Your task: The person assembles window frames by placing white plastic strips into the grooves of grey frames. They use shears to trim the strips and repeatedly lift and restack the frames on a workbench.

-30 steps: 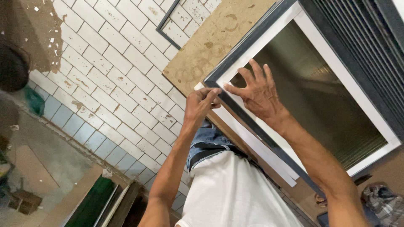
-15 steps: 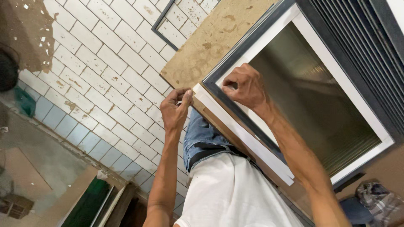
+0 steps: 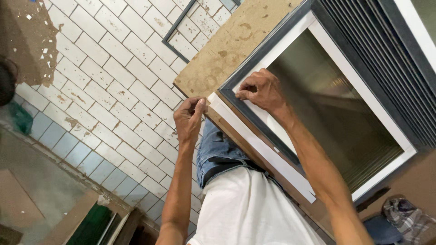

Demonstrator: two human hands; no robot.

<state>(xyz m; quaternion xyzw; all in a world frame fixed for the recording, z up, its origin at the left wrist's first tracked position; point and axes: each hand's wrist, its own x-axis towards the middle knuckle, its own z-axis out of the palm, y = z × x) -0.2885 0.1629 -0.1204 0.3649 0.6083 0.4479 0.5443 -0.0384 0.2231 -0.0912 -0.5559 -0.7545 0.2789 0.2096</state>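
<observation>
Two hands work at the near corner of a glazed frame that lies on a brown board counter. The left hand has closed its fingers and thumb on the end of a long white strip, which runs along the frame's near edge, just off the counter's rim. A second ago this hand sat higher, against the frame corner; it has since dropped outward, drawing the strip's end with it. The right hand, earlier spread flat with open fingers on the glass, is now curled into a loose fist, its fingertips pinching at the white inner border of the frame by the dark outer rim; whether it grips anything there I cannot tell. The glass panel shows a ribbed, dim surface. Beside the frame, farther off, a dark louvred panel lies along it. Below is a white tiled floor, with a thin dark rectangular frame lying on it. A checked cloth lies at the lower right.
</observation>
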